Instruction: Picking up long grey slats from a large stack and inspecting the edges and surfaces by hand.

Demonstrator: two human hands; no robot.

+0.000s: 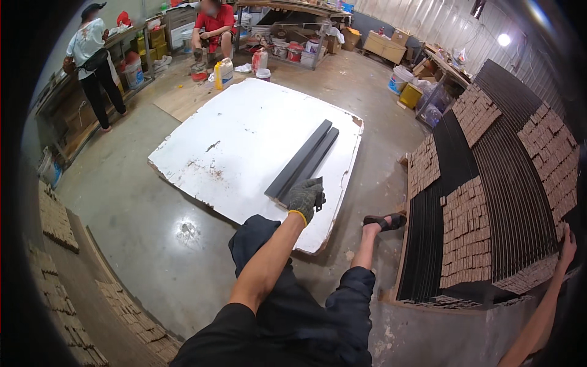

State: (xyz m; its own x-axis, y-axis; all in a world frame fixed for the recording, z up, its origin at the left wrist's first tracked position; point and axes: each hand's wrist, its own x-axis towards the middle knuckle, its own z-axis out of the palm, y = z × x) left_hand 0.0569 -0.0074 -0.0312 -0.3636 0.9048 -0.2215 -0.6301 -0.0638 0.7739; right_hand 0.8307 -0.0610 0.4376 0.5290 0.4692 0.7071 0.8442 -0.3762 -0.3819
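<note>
My left hand (pixel 304 199), in a dark knit glove with a yellow cuff, is closed on a small flat dark plate (pixel 319 193). Its kind is not clear. The hand is over the near end of two long dark grey bars (pixel 301 160), which lie side by side on a white board (pixel 238 131) with chipped edges. Far to the right, my bare right hand (pixel 568 248) reaches to the outer edge of a tall stack of black-faced strips (pixel 468 235). Its fingers are closed round a strip there, partly lost in the dark rim.
More stacked strips (pixel 58 293) stand at the lower left. One person (pixel 92 58) stands by a bench at the far left; another in red (pixel 214 27) sits beyond the board. A yellow and white jug (pixel 224 73), buckets (pixel 400 79) and cluttered benches line the back.
</note>
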